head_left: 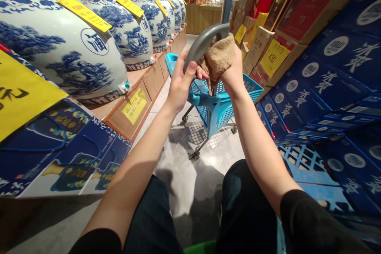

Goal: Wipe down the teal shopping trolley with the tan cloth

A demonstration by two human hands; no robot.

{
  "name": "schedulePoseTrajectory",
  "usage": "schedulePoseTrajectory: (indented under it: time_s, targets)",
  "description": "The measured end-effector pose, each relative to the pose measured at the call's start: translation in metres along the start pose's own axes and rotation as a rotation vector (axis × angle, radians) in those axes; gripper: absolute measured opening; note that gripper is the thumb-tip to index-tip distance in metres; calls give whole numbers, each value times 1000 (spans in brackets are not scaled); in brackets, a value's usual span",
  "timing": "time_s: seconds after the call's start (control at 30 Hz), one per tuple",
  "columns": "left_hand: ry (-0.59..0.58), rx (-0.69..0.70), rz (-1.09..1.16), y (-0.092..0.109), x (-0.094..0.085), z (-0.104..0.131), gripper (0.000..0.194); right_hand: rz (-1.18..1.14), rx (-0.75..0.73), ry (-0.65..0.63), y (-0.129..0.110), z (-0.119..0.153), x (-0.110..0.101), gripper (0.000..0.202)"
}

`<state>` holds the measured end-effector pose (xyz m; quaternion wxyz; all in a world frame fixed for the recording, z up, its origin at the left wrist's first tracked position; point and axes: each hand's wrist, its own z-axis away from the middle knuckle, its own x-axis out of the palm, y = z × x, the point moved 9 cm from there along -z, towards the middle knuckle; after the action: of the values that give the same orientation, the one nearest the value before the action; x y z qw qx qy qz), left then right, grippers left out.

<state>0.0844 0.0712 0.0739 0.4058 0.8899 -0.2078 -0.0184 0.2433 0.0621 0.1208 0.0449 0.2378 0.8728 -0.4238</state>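
Observation:
A blue plastic shopping cart on wheels stands in front of me, with a grey curved handle rising towards me. My left hand is wrapped round the left side of this handle, its thumb on top. A brown cloth is bunched against the handle's right part. My right hand holds the cloth from the right; most of its fingers are hidden behind it.
Large blue-and-white jars with red cloth tops line a wooden shelf on the left. Stacked blue boxes and brown cartons rise on the right. Blue gift boxes stand at the near left. The tiled floor runs between them.

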Motion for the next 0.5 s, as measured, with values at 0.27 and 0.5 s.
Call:
schedulePoseTrajectory:
  time_s: [0.27,0.5]
  targets:
    - [-51,9,29,9,12,8,75,165,-97,36,-32,4,-15,53]
    - [-65,-2,26,9,6,7,77,128,-109,-251,-8,-2,-20,64]
